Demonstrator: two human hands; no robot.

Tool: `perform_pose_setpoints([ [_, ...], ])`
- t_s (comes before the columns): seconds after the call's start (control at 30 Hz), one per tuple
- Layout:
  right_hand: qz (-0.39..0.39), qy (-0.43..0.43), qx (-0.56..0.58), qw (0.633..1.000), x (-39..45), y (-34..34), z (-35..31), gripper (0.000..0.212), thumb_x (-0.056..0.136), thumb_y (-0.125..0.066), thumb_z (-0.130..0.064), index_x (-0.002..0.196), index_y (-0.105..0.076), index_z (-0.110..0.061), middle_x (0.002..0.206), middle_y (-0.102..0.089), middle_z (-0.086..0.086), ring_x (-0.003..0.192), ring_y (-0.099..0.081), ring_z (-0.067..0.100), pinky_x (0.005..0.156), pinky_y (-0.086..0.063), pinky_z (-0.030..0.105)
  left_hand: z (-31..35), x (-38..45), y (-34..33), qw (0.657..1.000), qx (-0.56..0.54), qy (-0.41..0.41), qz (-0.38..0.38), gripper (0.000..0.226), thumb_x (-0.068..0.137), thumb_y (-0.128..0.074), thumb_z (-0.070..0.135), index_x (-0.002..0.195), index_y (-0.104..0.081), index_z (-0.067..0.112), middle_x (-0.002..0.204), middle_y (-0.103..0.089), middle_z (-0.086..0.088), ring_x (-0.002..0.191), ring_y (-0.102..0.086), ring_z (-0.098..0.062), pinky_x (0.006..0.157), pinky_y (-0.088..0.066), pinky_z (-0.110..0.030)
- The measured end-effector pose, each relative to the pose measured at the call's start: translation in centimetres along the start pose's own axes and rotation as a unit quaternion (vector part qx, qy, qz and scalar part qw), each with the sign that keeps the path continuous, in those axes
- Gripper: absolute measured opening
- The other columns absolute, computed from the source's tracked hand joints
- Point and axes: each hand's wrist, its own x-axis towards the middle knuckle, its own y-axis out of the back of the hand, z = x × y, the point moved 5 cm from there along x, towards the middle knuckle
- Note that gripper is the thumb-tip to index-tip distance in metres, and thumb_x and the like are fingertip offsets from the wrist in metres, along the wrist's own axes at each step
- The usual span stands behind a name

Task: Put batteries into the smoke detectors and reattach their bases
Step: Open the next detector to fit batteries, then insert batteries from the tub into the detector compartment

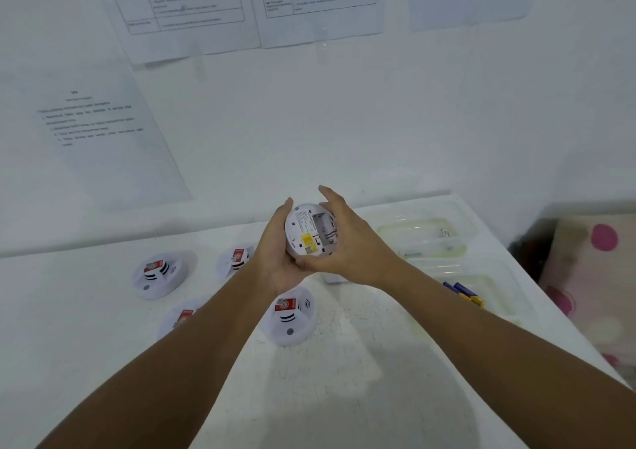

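Observation:
Above the white table, both hands hold a round white smoke detector (pixel 307 228) with its back side turned up, showing a yellow label and an empty battery bay. My left hand (pixel 275 259) cups it from the left and below. My right hand (pixel 347 242) grips its right edge, thumb under the near rim. Three other detectors with red tags lie face up on the table (pixel 161 273) (pixel 237 259) (pixel 290 314), and a further one (pixel 182 317) is partly hidden by my left forearm. Blue and yellow batteries (pixel 464 293) lie in a clear tray on the right.
Clear plastic trays (pixel 423 235) stand along the table's right side. The table's right edge (pixel 550 304) drops off toward a pink-spotted cloth (pixel 592 269). Printed sheets hang on the white wall (pixel 103 121) behind the table.

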Motion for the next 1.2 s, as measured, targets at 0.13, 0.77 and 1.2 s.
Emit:
perform_pose_setpoints([
  [0.13, 0.018, -0.011, -0.052, 0.998, -0.9, 3.2, 0.5, 0.1, 0.075, -0.077, -0.068, 0.156, -0.023, -0.041, 0.15, -0.043, -0.009, 0.138, -0.04, 0.007, 0.111, -0.037, 0.032, -0.9, 1.0, -0.8, 1.0, 0.017, -0.005, 0.02, 0.051, 0.095, -0.056, 0.054, 0.122, -0.072, 0.013, 0.122, -0.071, -0.015, 0.111, -0.066, -0.032, 0.108, -0.048, -0.047],
  [0.77, -0.158, -0.22, -0.243, 0.931, 2.3, 13.1, 12.2, 0.01, 0.084, -0.078, -0.02, 0.091, -0.081, -0.026, 0.098, -0.077, 0.0, 0.097, -0.071, 0.02, 0.085, -0.055, 0.031, -3.2, 5.3, -3.9, 0.998, 0.05, -0.028, -0.017, 0.03, 0.089, -0.063, 0.044, 0.11, -0.062, 0.022, 0.117, -0.065, -0.009, 0.109, -0.06, -0.031, 0.112, -0.041, -0.053],
  [1.2, -0.186, -0.168, -0.262, 0.932, 3.8, 12.7, 12.6, 0.023, 0.088, -0.076, -0.037, 0.11, -0.074, -0.03, 0.107, -0.069, -0.009, 0.099, -0.063, 0.013, 0.09, -0.049, 0.03, -2.6, 4.8, -2.6, 0.994, 0.084, -0.064, 0.031, 0.035, 0.097, -0.055, 0.046, 0.111, -0.07, 0.018, 0.116, -0.072, -0.012, 0.109, -0.067, -0.036, 0.111, -0.044, -0.057],
])
